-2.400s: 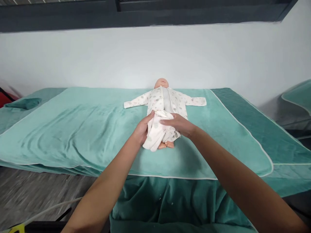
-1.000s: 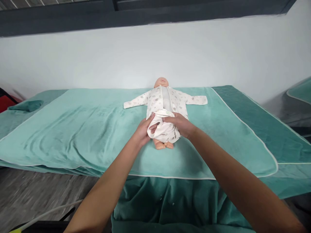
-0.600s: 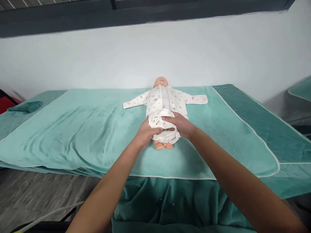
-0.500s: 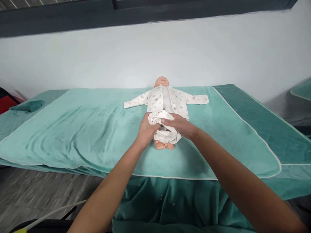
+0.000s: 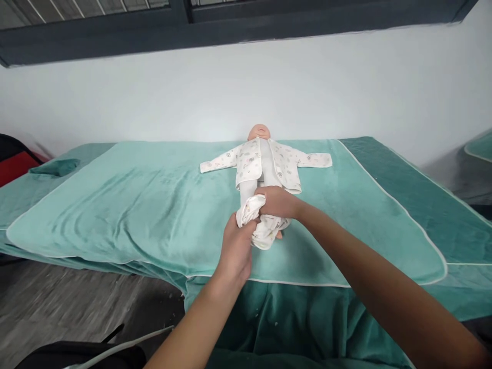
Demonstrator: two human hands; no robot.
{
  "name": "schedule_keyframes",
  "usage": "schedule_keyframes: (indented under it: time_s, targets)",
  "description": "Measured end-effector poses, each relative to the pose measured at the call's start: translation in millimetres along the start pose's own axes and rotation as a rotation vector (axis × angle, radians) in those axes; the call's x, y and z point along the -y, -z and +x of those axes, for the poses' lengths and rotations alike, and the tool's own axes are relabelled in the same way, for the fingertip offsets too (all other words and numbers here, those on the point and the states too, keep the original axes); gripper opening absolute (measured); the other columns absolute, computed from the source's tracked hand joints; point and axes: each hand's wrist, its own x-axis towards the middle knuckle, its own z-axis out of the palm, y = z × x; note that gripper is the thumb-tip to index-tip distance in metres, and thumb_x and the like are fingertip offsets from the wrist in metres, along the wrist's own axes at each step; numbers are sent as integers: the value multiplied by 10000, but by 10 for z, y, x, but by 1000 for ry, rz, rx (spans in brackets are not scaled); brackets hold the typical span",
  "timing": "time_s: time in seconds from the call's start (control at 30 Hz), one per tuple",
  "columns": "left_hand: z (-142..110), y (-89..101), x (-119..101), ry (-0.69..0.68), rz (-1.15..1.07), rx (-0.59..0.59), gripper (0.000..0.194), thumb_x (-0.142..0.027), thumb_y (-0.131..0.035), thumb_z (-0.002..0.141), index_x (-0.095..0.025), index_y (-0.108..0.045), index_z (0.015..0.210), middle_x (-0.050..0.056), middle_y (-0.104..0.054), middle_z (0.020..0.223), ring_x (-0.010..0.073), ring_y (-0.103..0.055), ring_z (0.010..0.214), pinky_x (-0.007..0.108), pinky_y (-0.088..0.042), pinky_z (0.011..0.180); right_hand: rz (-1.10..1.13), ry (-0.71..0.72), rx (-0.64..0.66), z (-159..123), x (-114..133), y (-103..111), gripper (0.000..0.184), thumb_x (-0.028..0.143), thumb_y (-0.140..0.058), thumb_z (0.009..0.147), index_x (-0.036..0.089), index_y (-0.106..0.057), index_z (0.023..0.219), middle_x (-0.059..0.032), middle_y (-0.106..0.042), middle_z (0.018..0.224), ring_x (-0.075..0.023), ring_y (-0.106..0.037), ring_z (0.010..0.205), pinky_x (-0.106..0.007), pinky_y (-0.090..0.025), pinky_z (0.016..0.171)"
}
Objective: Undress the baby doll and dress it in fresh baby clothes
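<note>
A baby doll point(image 5: 260, 132) lies on its back on a light teal towel point(image 5: 138, 215), head toward the wall. It wears an open white printed jacket point(image 5: 282, 161) with both sleeves spread sideways. A pair of white baby trousers point(image 5: 257, 225) is bunched up over the doll's lower legs. My left hand point(image 5: 237, 248) grips the near left side of the bunched cloth, fingers closed. My right hand point(image 5: 277, 202) is closed on the cloth's upper edge just above it. The doll's feet are mostly hidden by the cloth.
The towel lies over a darker teal cover point(image 5: 415, 205) on a table against a white wall. A small folded teal cloth point(image 5: 57, 166) sits at the far left, with something red point(image 5: 15, 166) beyond it. A white cable point(image 5: 126, 342) crosses the grey floor below.
Both hands have pulled the bunched trousers from the doll's waist down toward its feet, baring the legs above. My left hand dropped lower and nearer to me. The camera tilted slightly.
</note>
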Motion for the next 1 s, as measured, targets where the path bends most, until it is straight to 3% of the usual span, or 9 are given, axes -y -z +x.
schedule_keyframes:
  time_s: [0.2,0.4,0.63,0.83,1.0]
  targets:
    - [-265,-42,316,10,-110,-132,378,-190,-711,723,-189,-649,1096,51,-733,987,210,-694,884,288,-510,717,-327,-39,80,-34,108,-37,151,333,-663,829,203,-659,905,-80,-732,1005,-249,-665,871,-285,-367,619]
    - [-214,170,605,-70,19,-218,320,-268,-727,768,-210,-645,1071,20,-719,1029,180,-660,914,267,-503,758,-508,-119,66,-133,210,-131,182,297,-572,886,206,-657,1018,-112,-735,1018,-297,-692,900,-313,-429,653]
    - [-80,438,504,-104,153,-160,207,-265,-682,786,-181,-641,971,-3,-688,907,137,-593,790,224,-433,679,-560,-151,15,-149,291,-290,255,294,-593,867,157,-640,1076,-175,-727,984,-373,-706,930,-397,-495,728]
    - [-118,454,424,-85,292,-147,216,-278,-667,793,-184,-632,984,2,-671,908,156,-583,816,239,-432,698,-562,-164,-26,-187,312,-383,267,317,-567,897,158,-619,1105,-169,-725,920,-368,-715,908,-390,-482,725]
    - [-70,463,301,-72,371,-129,273,-240,-721,711,-170,-617,953,6,-664,881,146,-583,783,236,-433,683,-538,-179,-38,-195,274,-381,222,309,-521,909,195,-612,1077,-123,-733,922,-324,-712,867,-349,-432,682]
